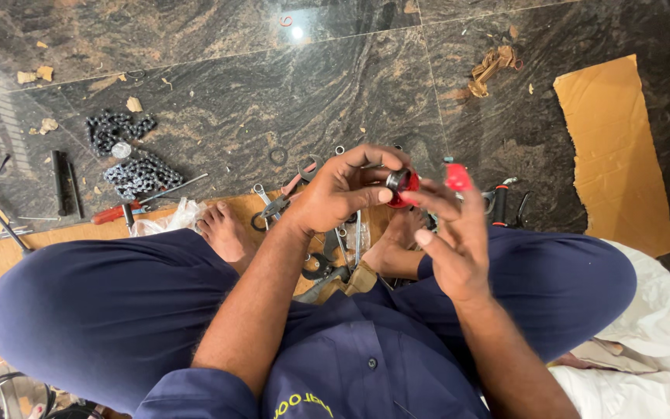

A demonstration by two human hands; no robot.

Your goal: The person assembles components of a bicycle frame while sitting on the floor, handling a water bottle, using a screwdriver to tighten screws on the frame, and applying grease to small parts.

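Place: informal repair workshop, work done seated on the floor.
Floor: dark polished stone with cardboard sheet, far right.
Tools: spanners and pliers, screwdriver, near the feet.
Parts: coiled chains, far left.

Small round red part with black metal ring, mid-frame. Dark blue cloth trousers, lower left. Dark marble floor with tan swirling veins, upper frame. Ochre cardboard sheet, right. Black bicycle chain and red-handled screwdriver, left.
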